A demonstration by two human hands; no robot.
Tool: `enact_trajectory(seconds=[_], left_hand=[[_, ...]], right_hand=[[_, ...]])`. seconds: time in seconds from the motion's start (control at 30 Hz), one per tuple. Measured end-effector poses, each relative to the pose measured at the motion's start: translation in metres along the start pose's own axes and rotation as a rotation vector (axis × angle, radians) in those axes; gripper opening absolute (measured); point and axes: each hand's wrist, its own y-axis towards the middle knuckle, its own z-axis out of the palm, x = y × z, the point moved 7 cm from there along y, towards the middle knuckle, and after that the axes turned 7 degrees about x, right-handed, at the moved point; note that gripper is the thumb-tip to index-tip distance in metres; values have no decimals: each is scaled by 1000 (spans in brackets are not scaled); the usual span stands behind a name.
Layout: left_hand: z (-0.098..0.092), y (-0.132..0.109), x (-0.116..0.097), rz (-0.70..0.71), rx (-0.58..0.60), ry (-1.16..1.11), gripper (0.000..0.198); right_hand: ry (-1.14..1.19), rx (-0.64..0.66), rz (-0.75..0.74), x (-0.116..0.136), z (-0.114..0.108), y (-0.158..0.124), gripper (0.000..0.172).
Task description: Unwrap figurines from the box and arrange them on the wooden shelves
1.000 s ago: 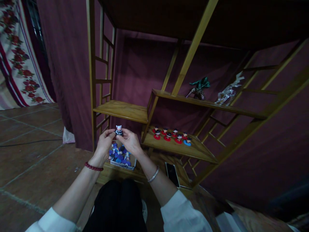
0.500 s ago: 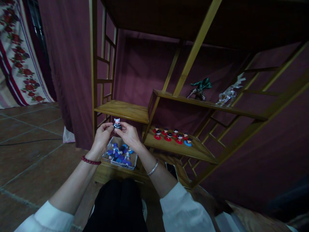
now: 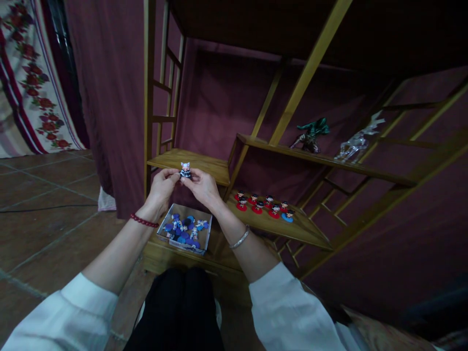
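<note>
Both hands, the left hand (image 3: 162,183) and right hand (image 3: 203,187), pinch one small figurine (image 3: 185,170) by its base, in the air above the box (image 3: 185,229) of figurines near the shelf's left edge. Held only by fingertips, it could slip and fall among them, or onto the floor (image 3: 47,209).

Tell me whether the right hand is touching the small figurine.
Touching: the head view shows the right hand fingertips pinching the small figurine from its side.
</note>
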Motion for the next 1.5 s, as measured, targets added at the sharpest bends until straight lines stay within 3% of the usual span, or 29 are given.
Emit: enact_trajectory(seconds=[0.33,0.73,0.9,1.2,1.5], left_hand=[[7,13,-12,10,59,40,15],[13,45,-9,51,146,152,9],[13,54,-5,20,126,192,7],[9,67,-1,-27,86,293,10],[4,79,-4,-38,65,567,16]], right_hand=[[-153,-13,-20,4,-10,22,28],[-519,-42,138,14,-19,35,32],[-615,-42,186,12,-21,40,32],[-594,-13,208,-6,-17,55,31],[-594,12,266,-17,-14,67,33]])
